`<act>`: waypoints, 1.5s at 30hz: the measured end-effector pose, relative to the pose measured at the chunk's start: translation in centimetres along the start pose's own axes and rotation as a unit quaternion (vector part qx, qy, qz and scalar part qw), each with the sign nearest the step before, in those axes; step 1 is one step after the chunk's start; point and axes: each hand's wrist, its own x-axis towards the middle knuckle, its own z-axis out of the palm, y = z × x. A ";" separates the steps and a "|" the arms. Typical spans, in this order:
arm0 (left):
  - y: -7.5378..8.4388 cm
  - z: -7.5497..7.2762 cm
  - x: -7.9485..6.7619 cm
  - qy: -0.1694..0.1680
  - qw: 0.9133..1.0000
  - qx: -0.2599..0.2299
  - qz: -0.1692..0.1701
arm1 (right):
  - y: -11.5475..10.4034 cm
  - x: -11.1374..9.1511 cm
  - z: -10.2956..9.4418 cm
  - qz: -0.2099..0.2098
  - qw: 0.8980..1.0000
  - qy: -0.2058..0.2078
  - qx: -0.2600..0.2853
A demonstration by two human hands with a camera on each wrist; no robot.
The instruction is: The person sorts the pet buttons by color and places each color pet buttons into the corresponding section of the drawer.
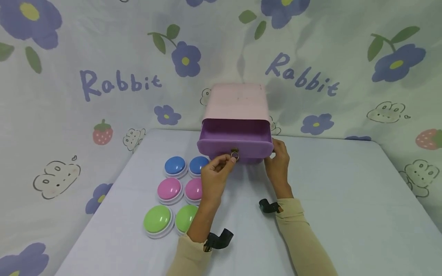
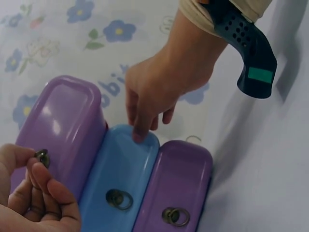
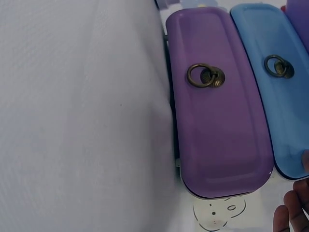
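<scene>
Drawers, three. Pulled-out purple drawer (image 2: 60, 108): metal ring (image 2: 43, 157) pinched by left grip (image 2: 38, 195). Blue drawer (image 2: 126, 162), middle: ring pull (image 2: 116, 199); right grip (image 2: 157, 79), one fingertip on its rounded end. Second purple drawer (image 2: 181, 176): matching pull (image 2: 170, 215), nearest white worktop (image 2: 260, 179). Dark wrist mount (image 2: 258, 53), perforated, green-patched. Flowered backdrop (image 2: 50, 36).

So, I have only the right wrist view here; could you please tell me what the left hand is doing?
Observer: The left hand pinches the metal ring on the top purple drawer.
Operator: Thank you; is that drawer open?
Observer: Yes, the head view looks into it.
Operator: And is anything standing near the cabinet?
Observer: Six dome-topped buttons, in blue, pink and green pairs, in front and to its left.
</scene>
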 end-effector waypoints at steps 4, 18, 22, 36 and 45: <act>0.2 0.0 -0.3 0.000 1.000 -0.001 -0.003 | 0.0 0.0 0.0 0.010 1.000 -0.006 -0.001; 0.2 -0.6 -1.1 0.006 1.000 -0.011 -0.019 | 0.1 0.8 0.3 -0.006 1.000 -0.003 -0.003; 0.4 -0.9 -1.3 0.016 1.000 -0.016 -0.016 | -0.2 0.8 0.4 -0.005 1.000 -0.014 -0.003; 0.1 -0.6 -1.7 0.011 1.000 -0.020 -0.010 | -0.4 0.3 0.0 0.019 1.000 -0.020 -0.009; 0.3 -0.6 -1.9 0.010 1.000 -0.020 -0.008 | -0.2 0.2 0.0 0.009 1.000 -0.014 -0.006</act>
